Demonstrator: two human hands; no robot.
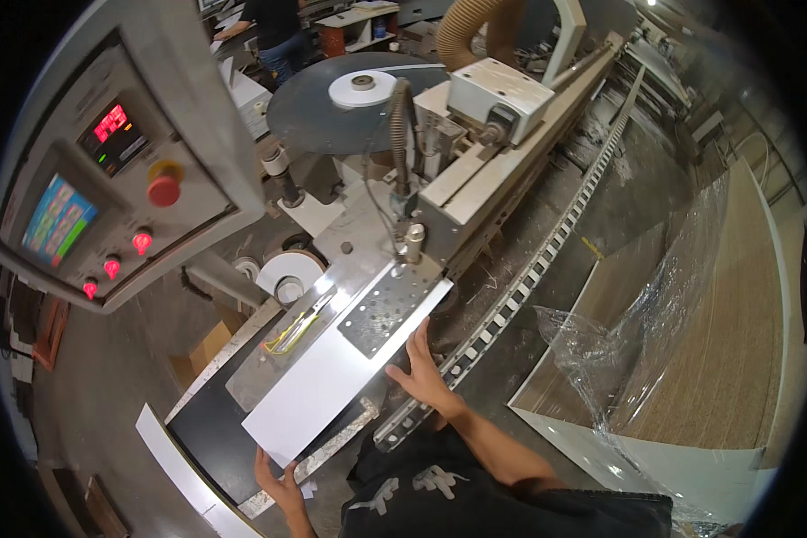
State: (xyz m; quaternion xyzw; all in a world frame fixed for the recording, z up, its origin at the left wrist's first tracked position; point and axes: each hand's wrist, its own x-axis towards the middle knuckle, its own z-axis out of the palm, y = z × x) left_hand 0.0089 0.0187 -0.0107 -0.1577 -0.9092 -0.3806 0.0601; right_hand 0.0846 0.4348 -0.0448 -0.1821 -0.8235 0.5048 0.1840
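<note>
A long white panel lies slantwise across the edge-banding machine's work surface. A grey rectangle dotted with holes shows within the panel's outline at its far end. My left hand grips the near end of the panel, fingers and thumb spread around its corner. Along the panel's right edge my right hand holds on, thumb and fingers spaced apart against the side. Just left of the panel, a yellow-edged strip bundle rests on the machine. A metal knob post stands beyond the panel's far end.
A control box with lit buttons stands at left. Behind the panel are a dark round table with a white edging roll and a ribbed hose. A roller rail runs along the right, near plastic-wrapped boards. Another person stands far back.
</note>
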